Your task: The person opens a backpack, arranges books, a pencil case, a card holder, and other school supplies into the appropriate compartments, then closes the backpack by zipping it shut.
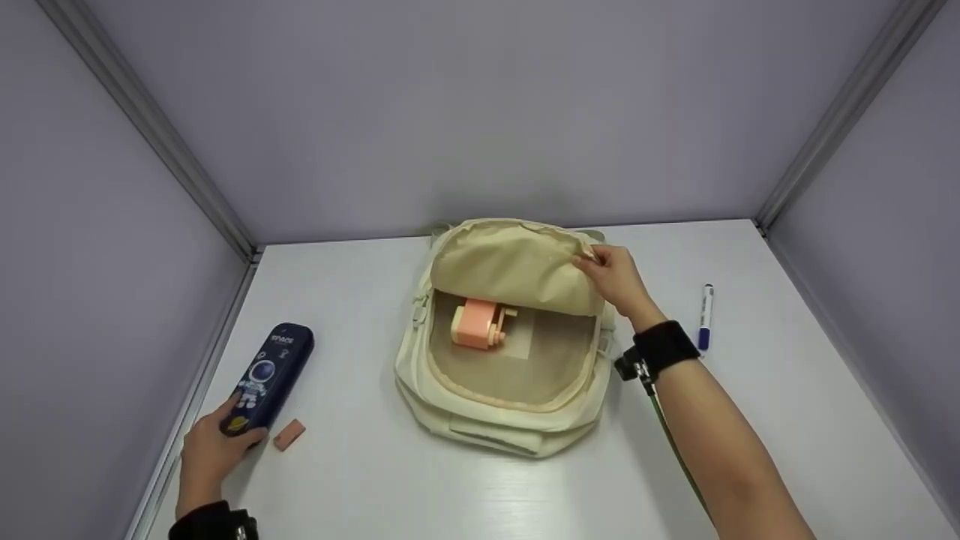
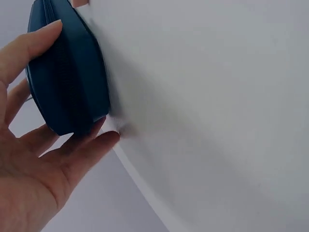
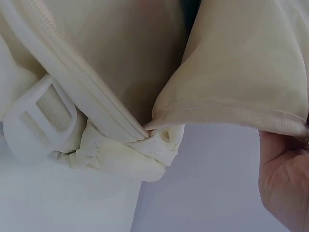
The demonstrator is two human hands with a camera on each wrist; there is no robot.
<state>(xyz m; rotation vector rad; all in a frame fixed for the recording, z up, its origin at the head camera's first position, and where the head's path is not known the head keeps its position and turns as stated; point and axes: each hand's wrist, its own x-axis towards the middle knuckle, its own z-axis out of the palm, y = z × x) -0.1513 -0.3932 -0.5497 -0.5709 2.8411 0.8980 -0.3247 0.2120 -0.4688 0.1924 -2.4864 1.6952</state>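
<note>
At the lower left of the head view, my left hand (image 1: 210,450) grips the near end of a dark blue pencil case (image 1: 281,367) with space pictures on it. The left wrist view shows the thumb on one side of the case (image 2: 72,72) and fingers round its end. My right hand (image 1: 619,281) pinches the edge of the lifted front flap (image 1: 510,270) of a cream backpack (image 1: 495,431). Fingertips on the flap are partly hidden in the right wrist view. Inside the opened compartment lies a pink and cream crank pencil sharpener (image 1: 476,324).
A small pinkish block (image 1: 289,434), like an eraser, lies just right of the pencil case. To the right of the backpack is a white and blue marker (image 1: 706,319). Walls (image 1: 495,112) border the white table (image 1: 352,300) at the back and sides.
</note>
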